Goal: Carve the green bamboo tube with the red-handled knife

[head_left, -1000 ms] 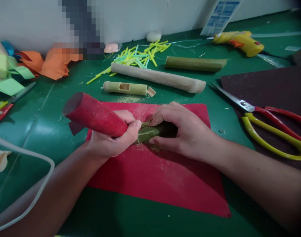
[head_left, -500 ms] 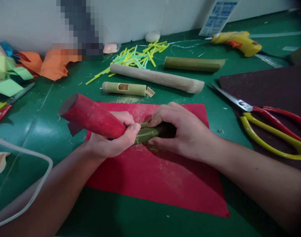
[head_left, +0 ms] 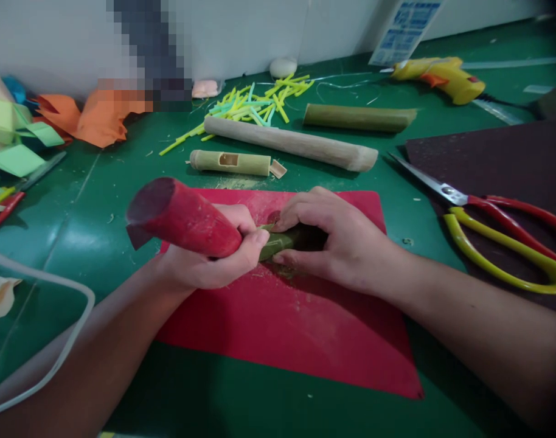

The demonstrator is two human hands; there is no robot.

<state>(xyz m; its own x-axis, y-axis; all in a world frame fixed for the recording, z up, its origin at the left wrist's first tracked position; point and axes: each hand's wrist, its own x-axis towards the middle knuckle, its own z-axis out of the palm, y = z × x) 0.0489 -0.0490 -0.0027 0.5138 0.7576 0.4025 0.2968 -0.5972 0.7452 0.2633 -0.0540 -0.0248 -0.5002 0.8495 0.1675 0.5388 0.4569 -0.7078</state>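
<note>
My left hand (head_left: 218, 261) is closed round a thick red cylindrical handle (head_left: 191, 216), whose flat dark end points up and to the left. A dark flat corner shows below that end; whatever is at the other end of the tool is hidden by my fingers. Beside it, my right hand (head_left: 323, 234) grips a green bamboo tube (head_left: 280, 242), thumb on the near side and fingers on the far side. My left thumb is right at the tube's left part. Both hands are above a red mat (head_left: 305, 347) dusted with shavings.
Behind the mat lie a bamboo piece with a cut window (head_left: 255, 164), a pale stick (head_left: 291, 144), a green bamboo tube (head_left: 360, 118) and yellow-green strips (head_left: 246, 106). To the right are scissors (head_left: 455, 198) and a yellow glue gun (head_left: 442, 76). Orange paper (head_left: 102, 118) lies left.
My left hand has shifted slightly right along the bamboo tube with the red-handled tool. The handle's flat end has swung right and faces me more. My right hand is nearly still.
</note>
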